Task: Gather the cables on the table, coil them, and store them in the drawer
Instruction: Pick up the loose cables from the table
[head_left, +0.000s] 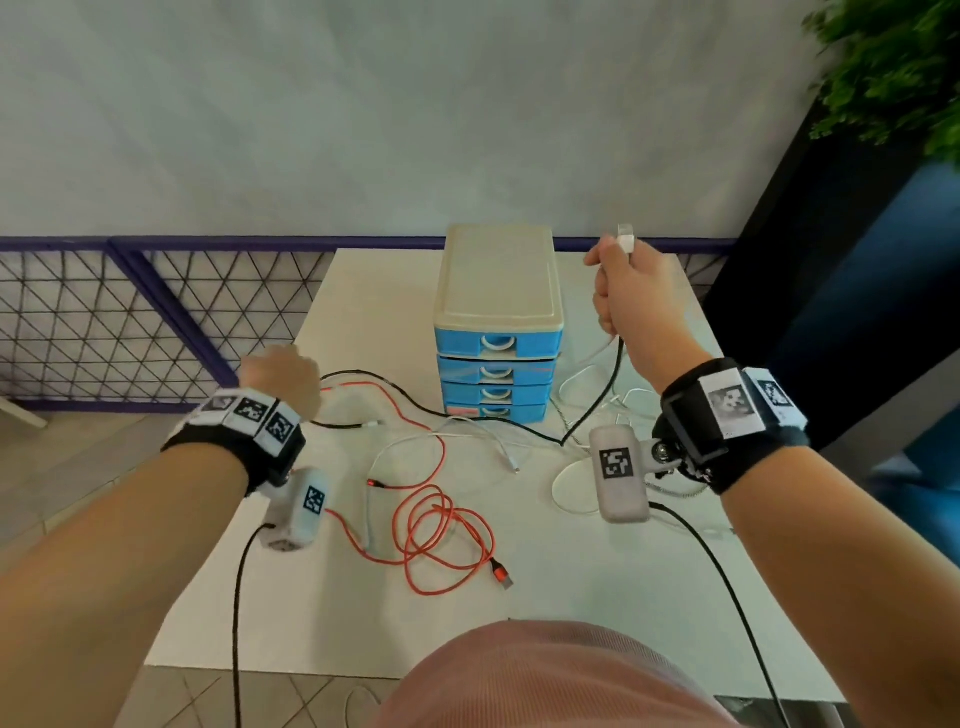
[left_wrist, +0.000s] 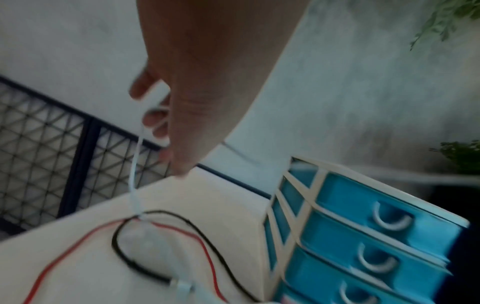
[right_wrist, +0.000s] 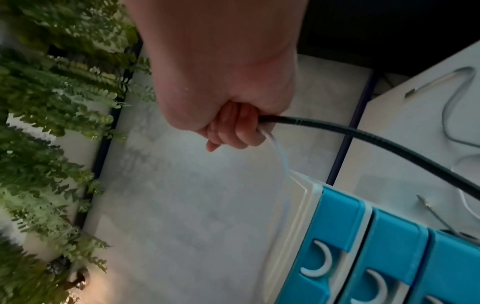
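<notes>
Several cables lie tangled on the white table (head_left: 571, 597): a red cable (head_left: 441, 525) in loose loops at the front, a black cable (head_left: 467, 415) and white cables (head_left: 467, 441) before the blue drawer unit (head_left: 498, 322), whose drawers are closed. My right hand (head_left: 628, 296) is raised to the right of the unit. It grips a white plug (head_left: 626, 236) with its white cable (right_wrist: 280, 156) and a black cable (right_wrist: 363, 144), both hanging from the fist. My left hand (head_left: 283, 382) hovers at the table's left edge and pinches a white cable (left_wrist: 135, 174) that rises from the tangle.
A purple-framed mesh fence (head_left: 130, 322) runs behind and left of the table. A green plant (head_left: 893, 67) and a dark panel (head_left: 810, 291) stand to the right. More white loops (head_left: 576, 483) lie at the table's right side. Black leads hang from both wrist cameras.
</notes>
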